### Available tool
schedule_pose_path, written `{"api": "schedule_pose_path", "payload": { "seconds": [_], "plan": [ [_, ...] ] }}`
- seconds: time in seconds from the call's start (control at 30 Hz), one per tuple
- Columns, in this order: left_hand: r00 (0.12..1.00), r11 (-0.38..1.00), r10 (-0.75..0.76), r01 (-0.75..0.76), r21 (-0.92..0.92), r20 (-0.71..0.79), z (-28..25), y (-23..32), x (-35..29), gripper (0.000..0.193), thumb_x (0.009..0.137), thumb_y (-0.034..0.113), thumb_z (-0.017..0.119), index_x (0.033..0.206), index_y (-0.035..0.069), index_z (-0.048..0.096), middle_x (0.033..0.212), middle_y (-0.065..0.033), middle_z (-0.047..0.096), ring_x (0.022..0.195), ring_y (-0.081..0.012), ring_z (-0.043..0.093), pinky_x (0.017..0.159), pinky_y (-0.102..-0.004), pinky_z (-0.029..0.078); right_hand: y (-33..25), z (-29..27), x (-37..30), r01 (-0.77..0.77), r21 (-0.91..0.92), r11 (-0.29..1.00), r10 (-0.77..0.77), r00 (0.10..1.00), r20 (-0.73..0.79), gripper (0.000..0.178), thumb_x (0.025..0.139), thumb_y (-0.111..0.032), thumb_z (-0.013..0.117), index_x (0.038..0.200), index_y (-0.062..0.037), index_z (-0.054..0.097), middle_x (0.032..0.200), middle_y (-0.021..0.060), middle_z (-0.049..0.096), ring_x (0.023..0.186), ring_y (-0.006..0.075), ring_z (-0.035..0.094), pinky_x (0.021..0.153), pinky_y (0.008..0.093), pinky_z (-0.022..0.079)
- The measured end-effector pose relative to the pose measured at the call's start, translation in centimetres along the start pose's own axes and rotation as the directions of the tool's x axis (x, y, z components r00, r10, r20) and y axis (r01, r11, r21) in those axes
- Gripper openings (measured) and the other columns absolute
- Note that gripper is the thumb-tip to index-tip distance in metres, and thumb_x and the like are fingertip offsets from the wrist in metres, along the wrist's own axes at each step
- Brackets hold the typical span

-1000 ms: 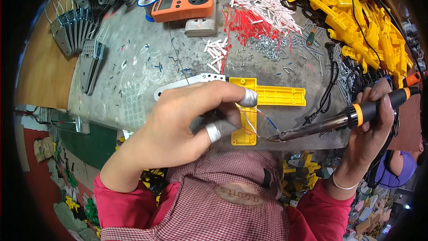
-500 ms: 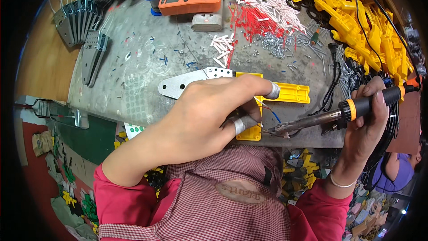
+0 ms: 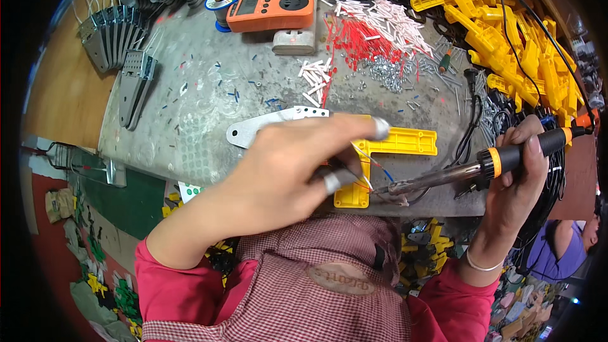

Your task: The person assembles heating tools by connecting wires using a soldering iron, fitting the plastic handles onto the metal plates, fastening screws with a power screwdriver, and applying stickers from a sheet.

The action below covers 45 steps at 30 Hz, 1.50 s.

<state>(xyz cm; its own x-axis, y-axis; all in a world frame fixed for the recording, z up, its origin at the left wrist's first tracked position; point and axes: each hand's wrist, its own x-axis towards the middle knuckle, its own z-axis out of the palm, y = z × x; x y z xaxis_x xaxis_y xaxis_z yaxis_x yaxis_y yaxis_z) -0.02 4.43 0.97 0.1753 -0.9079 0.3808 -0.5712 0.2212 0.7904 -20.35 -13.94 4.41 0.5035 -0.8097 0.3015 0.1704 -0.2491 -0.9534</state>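
Observation:
My right hand point(image 3: 522, 158) grips a soldering iron point(image 3: 443, 177) with a black and orange handle, its dark tip pointing left. Close to that tip are the ends of thin wires point(image 3: 382, 169), one part blue. They rise from a yellow plastic T-shaped housing point(image 3: 405, 140) lying at the table's front edge. Over the housing's left part hovers my left hand point(image 3: 304, 164), slightly blurred, thumb and forefinger apart, silver wrap on their tips. Nothing shows between them; the other fingers are partly hidden. Under this hand a grey metal plate with holes point(image 3: 253, 129) sticks out leftward.
Farther back are an orange meter point(image 3: 269, 11), a solder spool point(image 3: 223, 1), white sleeves point(image 3: 386, 19), red parts point(image 3: 361, 41) and screws point(image 3: 386, 73). Yellow housings point(image 3: 494, 25) pile at the right. Grey metal plates point(image 3: 107, 38) stand at the left. Black cables point(image 3: 468, 114) lie near the iron.
My left hand's thumb and forefinger have spread apart, and the thumb has drawn back left from the wires. The soldering iron stays nearly in place. The whole view has shifted slightly.

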Motion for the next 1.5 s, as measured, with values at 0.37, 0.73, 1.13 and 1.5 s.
{"api": "schedule_pose_path", "payload": {
  "seconds": [0.37,0.73,1.13,1.5],
  "plan": [
    [0.920,0.933,-0.213,0.291,0.210,-0.328,-2.6,-5.9,-1.8,0.032,0.076,0.004,0.069,0.107,0.000,0.063,0.095,-0.0135,0.069,0.092,-0.0241,0.066,0.082,-0.0326,0.049,-0.1,-0.7,0.4,0.011,0.076,0.997,-0.008,0.999,-0.043,0.027,0.091,-0.027,0.056,0.083,-0.0028,0.047,0.065,0.0007,0.042,0.044,0.0025,0.031,0.045,0.0169,0.028],
    [0.871,0.821,0.491,-0.465,0.330,0.005,3.3,-2.7,-0.2,0.022,0.065,0.015,0.072,0.086,0.011,0.069,0.086,-0.0025,0.064,0.084,-0.0205,0.061,0.072,-0.0344,0.049,0.0,2.3,7.2,0.075,-0.012,0.997,-0.076,0.961,-0.265,0.018,0.090,-0.023,0.062,0.096,-0.0060,0.059,0.068,-0.0044,0.049,0.050,0.0010,0.038,0.043,0.0160,0.026],
    [0.937,0.906,0.339,-0.301,0.299,-0.087,3.1,-2.9,1.4,0.028,0.064,0.007,0.069,0.092,0.006,0.068,0.084,-0.0037,0.067,0.082,-0.0229,0.063,0.072,-0.0353,0.048,13.7,9.3,21.5,0.398,-0.569,0.720,-0.282,0.917,0.284,0.040,0.078,-0.011,0.064,0.117,-0.0046,0.057,0.092,0.0198,0.066,0.087,0.0283,0.065,0.082,0.0334,0.049],
    [0.960,0.927,0.260,-0.217,0.305,-0.106,1.9,-2.8,1.0,0.027,0.061,0.010,0.071,0.088,0.007,0.070,0.079,-0.0026,0.064,0.072,-0.0242,0.058,0.064,-0.0360,0.044,2.4,2.6,-2.9,0.120,-0.563,0.818,0.238,0.821,0.520,0.014,0.073,-0.010,0.076,0.081,-0.0038,0.066,0.081,0.0090,0.057,0.080,0.0264,0.058,0.072,0.0335,0.047]
  ]
}}
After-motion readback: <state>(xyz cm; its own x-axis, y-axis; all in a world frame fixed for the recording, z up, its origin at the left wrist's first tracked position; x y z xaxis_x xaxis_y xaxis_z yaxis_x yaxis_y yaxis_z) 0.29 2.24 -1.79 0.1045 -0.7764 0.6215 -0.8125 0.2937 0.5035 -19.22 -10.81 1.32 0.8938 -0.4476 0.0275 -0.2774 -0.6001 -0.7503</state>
